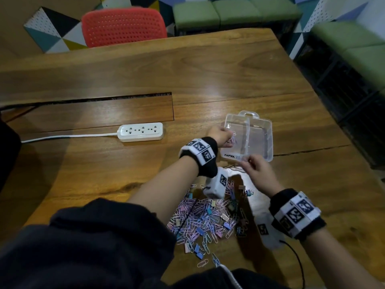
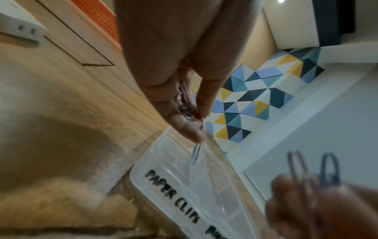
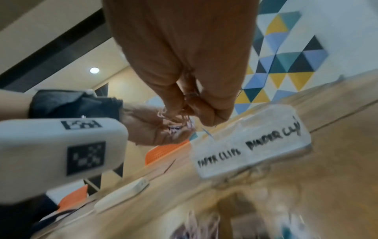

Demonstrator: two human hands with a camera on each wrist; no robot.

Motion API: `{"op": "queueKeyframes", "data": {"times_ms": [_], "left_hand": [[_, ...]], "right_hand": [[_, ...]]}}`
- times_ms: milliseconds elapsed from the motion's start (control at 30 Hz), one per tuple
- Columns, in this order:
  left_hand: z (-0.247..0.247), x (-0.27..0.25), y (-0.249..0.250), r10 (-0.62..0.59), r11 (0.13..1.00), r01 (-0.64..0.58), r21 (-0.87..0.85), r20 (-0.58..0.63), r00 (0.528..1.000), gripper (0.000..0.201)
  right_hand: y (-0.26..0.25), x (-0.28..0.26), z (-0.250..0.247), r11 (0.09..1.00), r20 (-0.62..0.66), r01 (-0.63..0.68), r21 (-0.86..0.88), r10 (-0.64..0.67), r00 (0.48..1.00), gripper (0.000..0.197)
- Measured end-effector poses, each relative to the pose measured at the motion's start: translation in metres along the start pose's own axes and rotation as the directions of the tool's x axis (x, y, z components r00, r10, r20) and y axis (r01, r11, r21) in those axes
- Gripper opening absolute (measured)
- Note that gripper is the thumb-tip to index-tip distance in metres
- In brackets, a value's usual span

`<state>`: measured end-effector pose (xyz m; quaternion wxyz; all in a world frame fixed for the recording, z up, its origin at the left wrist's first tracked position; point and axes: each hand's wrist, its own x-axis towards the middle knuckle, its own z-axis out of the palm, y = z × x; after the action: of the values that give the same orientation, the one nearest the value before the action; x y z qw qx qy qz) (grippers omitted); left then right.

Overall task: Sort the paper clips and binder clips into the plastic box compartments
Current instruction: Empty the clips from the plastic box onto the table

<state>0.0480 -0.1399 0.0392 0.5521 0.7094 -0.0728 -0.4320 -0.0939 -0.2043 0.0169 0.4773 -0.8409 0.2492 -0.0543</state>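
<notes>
A clear two-compartment plastic box (image 1: 268, 130) lies open on the table; its front label (image 2: 171, 182) reads "PAPER CLIPS" on the left and "BINDER CLIPS" (image 3: 274, 139) on the right. My left hand (image 1: 228, 138) hovers over the left compartment and pinches a bunch of pink paper clips (image 2: 184, 103). My right hand (image 1: 249, 161) is at the box's front edge, its fingers curled round a few small clips (image 2: 327, 169) whose wire loops stick up; their kind is blurred. A loose pile of pastel paper clips and binder clips (image 1: 206, 222) lies near me.
A white power strip (image 1: 140, 132) with its cable lies left of the box, in front of a cable slot (image 1: 104, 99) in the wooden table (image 1: 208, 69). A red chair (image 1: 124, 26) stands at the far side. The table's right edge runs close behind the box.
</notes>
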Motion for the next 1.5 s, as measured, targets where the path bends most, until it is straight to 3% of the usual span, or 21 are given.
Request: {"op": "queueKeyframes", "data": {"times_ms": [33,100,200,267,367,500,633,767,900,1000,1067,1133,1200,1267,1367,1500], "left_hand": [[0.007,0.003,0.003,0.004,0.999,-0.006,0.05,0.035,0.999,0.011],[0.013,0.006,0.006,0.01,0.958,-0.04,0.285,0.105,0.994,0.026],[0.018,0.007,0.005,0.036,0.82,-0.112,0.562,0.144,0.989,0.034],[0.018,0.007,-0.002,0.059,0.682,-0.16,0.714,0.165,0.985,0.032],[0.019,0.006,-0.015,0.069,0.517,-0.205,0.831,0.199,0.978,0.027],[0.007,-0.009,-0.028,0.138,0.467,-0.258,0.846,0.218,0.966,0.029],[-0.01,-0.03,-0.036,0.228,0.647,-0.285,0.708,0.178,0.957,0.033],[-0.016,-0.038,-0.033,0.281,0.651,-0.282,0.704,0.122,0.952,0.03],[-0.01,-0.052,-0.036,0.424,0.442,-0.341,0.83,0.141,0.895,0.017],[-0.004,-0.06,-0.055,0.265,0.384,-0.375,0.844,0.288,0.92,0.021],[0.001,-0.062,-0.07,0.166,0.312,-0.447,0.838,0.415,0.895,0.039],[0.005,-0.058,-0.082,0.139,0.123,-0.519,0.846,0.503,0.853,0.048],[0.008,-0.056,-0.089,0.142,-0.076,-0.541,0.838,0.546,0.826,0.045],[0.011,-0.056,-0.094,0.166,-0.193,-0.518,0.833,0.548,0.82,0.038],[0.013,-0.058,-0.097,0.204,-0.214,-0.489,0.846,0.528,0.824,0.028],[0.01,-0.062,-0.095,0.226,-0.139,-0.454,0.88,0.475,0.851,0.021]], "right_hand": [[-0.003,0.004,-0.006,1.0,-0.017,-0.026,0.009,0.026,1.0,0.027],[-0.007,0.012,-0.014,0.998,-0.05,-0.064,0.019,0.065,0.997,0.024],[-0.009,0.027,-0.024,0.993,-0.062,-0.11,0.046,0.113,0.992,0.015],[-0.012,0.038,-0.025,0.99,-0.082,-0.125,0.061,0.13,0.988,0.013],[-0.016,0.056,-0.019,0.985,-0.113,-0.169,0.042,0.173,0.978,0.016],[-0.02,0.068,-0.002,0.973,-0.071,-0.222,0.055,0.226,0.972,0.02],[-0.025,0.062,0.01,0.981,0.063,-0.107,-0.16,0.118,0.991,0.028],[-0.027,0.054,0.011,0.989,0.082,-0.047,-0.14,0.059,0.995,0.026],[-0.026,0.036,0.008,0.997,-0.028,-0.006,-0.082,0.004,1.0,0.022],[-0.021,0.015,0.002,0.998,-0.163,-0.046,0.029,0.051,0.985,0.019],[-0.012,-0.004,0.003,0.994,-0.19,-0.101,0.041,0.107,0.976,0.017],[0.0,-0.021,0.009,0.995,-0.146,-0.101,-0.018,0.098,0.984,0.014],[0.014,-0.033,0.018,0.992,-0.073,-0.073,-0.103,0.066,0.995,0.018],[0.024,-0.041,0.025,0.97,-0.004,-0.055,-0.239,0.056,0.998,0.024],[0.032,-0.045,0.023,0.932,0.029,-0.045,-0.36,0.059,0.998,0.026],[0.042,-0.043,0.016,0.906,0.001,-0.088,-0.414,0.097,0.995,0.024]]}}
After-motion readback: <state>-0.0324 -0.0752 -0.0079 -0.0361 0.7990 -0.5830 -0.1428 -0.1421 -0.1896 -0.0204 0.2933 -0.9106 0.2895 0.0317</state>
